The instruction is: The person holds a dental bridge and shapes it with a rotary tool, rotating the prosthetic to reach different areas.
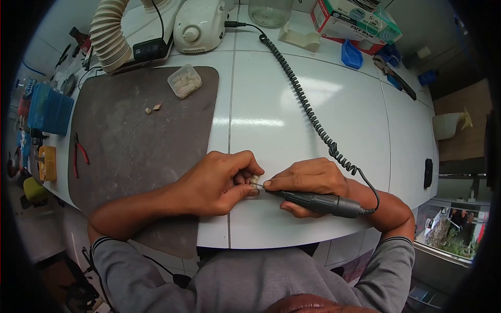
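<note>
Left hand (pixel 222 182): fingers curled, pinching a small pale piece (pixel 254 180) betw. thumb and fingertips; narrow grip, closed on it. Piece sits at near edge of white table (pixel 271 104), just right of the mat, betw. both hands.

Right hand (pixel 308 180): wrapped round a dark handpiece (pixel 318 201), held pen-style, grip tight. Handpiece tip meets the piece; body runs right, under the palm, toward the wrist.

Cord (pixel 308 112): black, coiled, from handpiece rear up and left across table to the motor unit (pixel 198 26), white, w/ round knob, at far edge.

Mat (pixel 135 146): grey-brown, left half of table, near corner hangs over the edge. Left forearm lies on it.

On mat: clear tub (pixel 184 81) w/ pale bits inside, far right corner; two loose pale bits (pixel 153 108) nearby, apart from tub.

Hose (pixel 109 34): ribbed, cream, far left, just beyond mat.

Jar (pixel 269 11): clear, far edge, right of motor unit.

Mask box (pixel 355 21): far right, green/white/red, partly cut off by frame.

Blue tray (pixel 351 55): small, below mask box.

Pliers (pixel 79 154): red handles, left of mat.

Blue rack (pixel 49 108): far left, contents too small to tell.

Sleeves (pixel 250 281): grey, pushed up both forearms.
</note>
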Demonstrator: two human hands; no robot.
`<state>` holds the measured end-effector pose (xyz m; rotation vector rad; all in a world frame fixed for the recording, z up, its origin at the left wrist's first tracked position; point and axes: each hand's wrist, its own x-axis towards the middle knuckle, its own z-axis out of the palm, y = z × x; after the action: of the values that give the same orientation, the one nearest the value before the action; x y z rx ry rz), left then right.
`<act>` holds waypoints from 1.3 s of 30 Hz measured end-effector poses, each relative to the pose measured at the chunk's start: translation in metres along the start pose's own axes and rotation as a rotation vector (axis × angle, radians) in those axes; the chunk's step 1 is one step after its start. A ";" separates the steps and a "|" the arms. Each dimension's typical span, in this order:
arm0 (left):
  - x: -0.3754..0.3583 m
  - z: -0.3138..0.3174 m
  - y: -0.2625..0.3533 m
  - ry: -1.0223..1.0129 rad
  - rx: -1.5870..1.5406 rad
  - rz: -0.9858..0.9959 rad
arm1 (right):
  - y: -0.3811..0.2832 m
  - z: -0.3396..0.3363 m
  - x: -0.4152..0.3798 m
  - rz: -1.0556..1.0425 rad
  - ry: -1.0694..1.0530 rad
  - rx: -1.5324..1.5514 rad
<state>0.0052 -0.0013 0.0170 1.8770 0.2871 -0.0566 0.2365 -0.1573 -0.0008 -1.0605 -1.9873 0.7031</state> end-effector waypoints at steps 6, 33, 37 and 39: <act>-0.001 0.003 -0.012 0.025 -0.021 0.079 | 0.003 0.003 0.002 0.009 0.043 0.042; -0.001 0.003 -0.015 0.037 -0.017 0.108 | 0.004 0.003 0.002 0.012 0.031 0.057; 0.000 0.002 -0.013 0.027 -0.013 0.098 | 0.005 0.004 0.001 -0.001 0.027 0.062; 0.000 0.003 -0.014 0.036 -0.012 0.109 | 0.005 0.002 0.002 -0.003 0.023 0.048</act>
<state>0.0021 0.0000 0.0035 1.8796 0.2087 0.0532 0.2361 -0.1534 -0.0047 -1.0320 -1.9425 0.7304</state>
